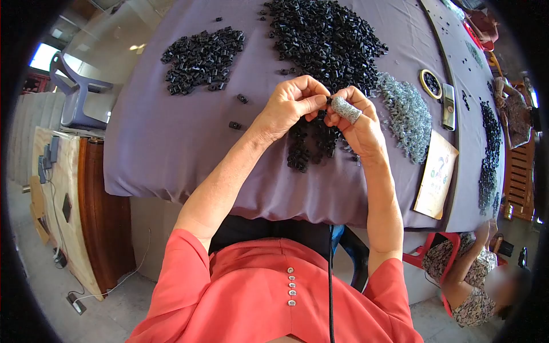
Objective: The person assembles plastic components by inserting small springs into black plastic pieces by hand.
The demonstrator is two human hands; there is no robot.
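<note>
Over the cloth-covered table, my left hand (294,106) and my right hand (357,120) meet at their fingertips. Between them is a small black piece (329,102), pinched by both hands. A grey speckled wrap (346,110) covers one finger of my right hand. Just below and behind the hands lie loose black pieces (298,154). Beyond them spreads a large pile of black pieces (326,40), with a pile of clear pieces (406,111) to the right.
A smaller black pile (203,60) and two single pieces lie left on the purple cloth (154,131). At right are a tape roll (430,84), a metallic case (449,107) and a paper booklet (437,174). Another person (469,274) sits at the lower right.
</note>
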